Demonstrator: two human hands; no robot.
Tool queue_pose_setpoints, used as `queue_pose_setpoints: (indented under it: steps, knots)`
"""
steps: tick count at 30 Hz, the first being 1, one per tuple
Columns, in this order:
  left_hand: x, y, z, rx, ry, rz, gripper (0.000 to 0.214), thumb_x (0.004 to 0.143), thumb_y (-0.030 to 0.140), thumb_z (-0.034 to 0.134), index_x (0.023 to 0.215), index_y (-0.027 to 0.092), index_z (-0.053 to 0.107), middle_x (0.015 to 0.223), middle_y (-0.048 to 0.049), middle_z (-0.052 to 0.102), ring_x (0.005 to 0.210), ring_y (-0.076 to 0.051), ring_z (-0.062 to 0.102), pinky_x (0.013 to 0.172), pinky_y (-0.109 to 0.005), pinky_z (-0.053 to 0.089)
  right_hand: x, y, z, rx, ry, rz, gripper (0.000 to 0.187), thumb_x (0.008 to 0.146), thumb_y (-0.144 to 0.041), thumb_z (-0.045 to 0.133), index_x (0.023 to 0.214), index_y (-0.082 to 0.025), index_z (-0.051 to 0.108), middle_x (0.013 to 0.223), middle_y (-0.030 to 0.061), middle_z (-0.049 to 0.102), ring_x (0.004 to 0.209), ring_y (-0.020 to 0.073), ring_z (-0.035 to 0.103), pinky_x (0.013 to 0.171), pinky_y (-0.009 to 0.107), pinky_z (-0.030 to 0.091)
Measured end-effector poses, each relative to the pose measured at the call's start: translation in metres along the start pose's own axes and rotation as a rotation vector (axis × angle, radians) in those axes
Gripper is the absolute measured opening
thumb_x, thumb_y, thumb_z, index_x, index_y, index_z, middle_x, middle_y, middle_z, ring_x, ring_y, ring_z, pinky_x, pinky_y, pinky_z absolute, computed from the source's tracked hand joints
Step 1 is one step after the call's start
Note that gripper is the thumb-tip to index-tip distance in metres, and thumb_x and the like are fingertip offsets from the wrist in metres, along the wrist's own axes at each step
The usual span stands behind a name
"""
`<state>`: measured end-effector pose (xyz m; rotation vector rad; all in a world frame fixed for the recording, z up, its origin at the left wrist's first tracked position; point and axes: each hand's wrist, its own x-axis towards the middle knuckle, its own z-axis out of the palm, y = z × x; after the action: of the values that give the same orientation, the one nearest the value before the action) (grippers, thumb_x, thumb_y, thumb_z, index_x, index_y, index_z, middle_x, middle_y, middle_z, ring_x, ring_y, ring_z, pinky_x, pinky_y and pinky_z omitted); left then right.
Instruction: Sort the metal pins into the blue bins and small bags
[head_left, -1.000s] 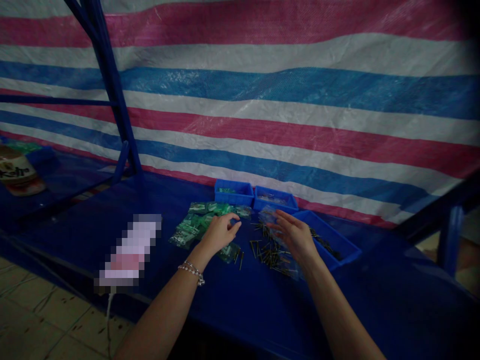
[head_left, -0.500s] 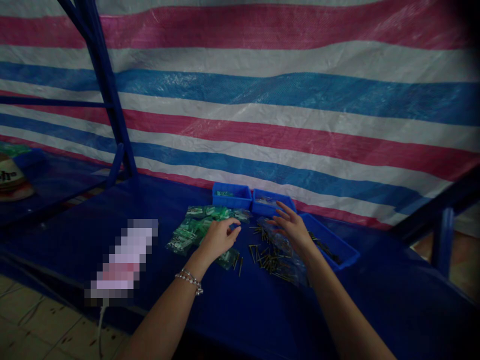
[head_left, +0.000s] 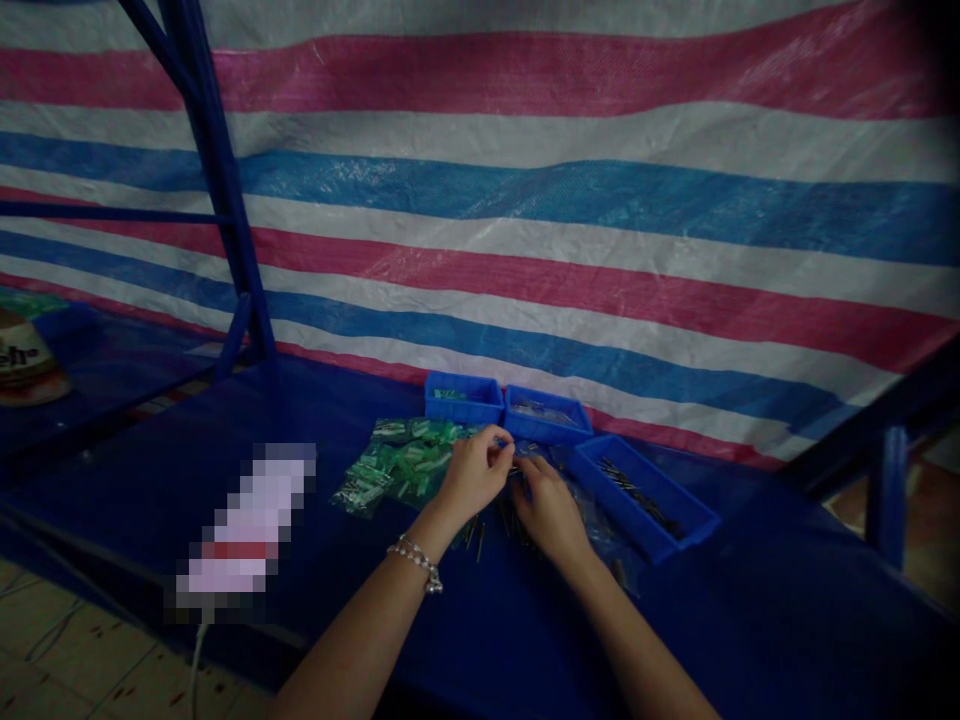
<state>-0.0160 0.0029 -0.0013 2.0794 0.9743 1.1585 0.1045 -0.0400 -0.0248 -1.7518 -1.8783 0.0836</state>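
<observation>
My left hand (head_left: 474, 474), with a bead bracelet on the wrist, hovers at the right edge of a pile of small green packets (head_left: 390, 462), fingertips pinched together on something too small to make out. My right hand (head_left: 546, 508) lies over a scatter of small dark metal pins (head_left: 480, 530) and a clear plastic bag (head_left: 600, 520), fingers curled down; what it holds is hidden. Both hands nearly touch each other on the blue table (head_left: 465, 620).
Three blue plastic trays stand behind and right of the hands: one with green pieces (head_left: 463, 397), one middle tray (head_left: 546, 414), one with dark pins (head_left: 645, 494). A blurred white object (head_left: 247, 520) lies left. A blue frame post (head_left: 217, 190) and striped tarpaulin (head_left: 570, 200) stand behind.
My right hand came back from the middle tray and dropped onto the pins. My left hand shifted right toward it and closed its fingertips.
</observation>
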Motion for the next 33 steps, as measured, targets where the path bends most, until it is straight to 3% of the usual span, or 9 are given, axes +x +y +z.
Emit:
queue_pose_setpoints:
  steps: [6,11,17,33]
  knots:
    - [0.008,0.007,0.028,0.077,0.219,0.135,0.016,0.081,0.017,0.041,0.094,0.015,0.051,0.087,-0.0045,0.054,0.073,-0.012,0.052,0.073,-0.026,0.043,-0.001,-0.002,-0.007,-0.354,-0.121,0.168,0.037,0.082,-0.020,0.039,0.118,-0.023,0.046,0.112,0.0082,0.049,0.099,0.0241,0.043,0.076,0.034,0.037]
    - [-0.005,0.007,0.029,0.138,0.188,0.137,0.021,0.083,0.020,0.039,0.103,0.017,0.047,0.095,-0.0059,0.052,0.087,-0.015,0.051,0.077,-0.028,0.043,-0.002,-0.007,-0.006,-0.420,-0.194,0.146,0.043,0.084,-0.021,0.037,0.127,-0.024,0.037,0.123,0.0104,0.041,0.104,0.0260,0.037,0.078,0.036,0.034]
    - [-0.008,0.011,0.030,0.146,0.167,0.117,0.021,0.084,0.020,0.038,0.104,0.018,0.046,0.098,-0.0051,0.052,0.088,-0.016,0.052,0.077,-0.028,0.044,-0.005,-0.010,-0.006,-0.380,-0.251,0.102,0.042,0.085,-0.022,0.034,0.127,-0.025,0.037,0.124,0.0091,0.040,0.102,0.0248,0.037,0.077,0.035,0.033]
    - [-0.007,0.009,0.031,0.125,0.184,0.123,0.021,0.084,0.018,0.037,0.102,0.017,0.047,0.095,-0.0056,0.055,0.089,-0.017,0.052,0.078,-0.029,0.045,-0.006,-0.004,-0.006,-0.444,-0.194,0.100,0.042,0.084,-0.023,0.036,0.126,-0.025,0.037,0.124,0.0101,0.040,0.104,0.0258,0.035,0.078,0.036,0.033]
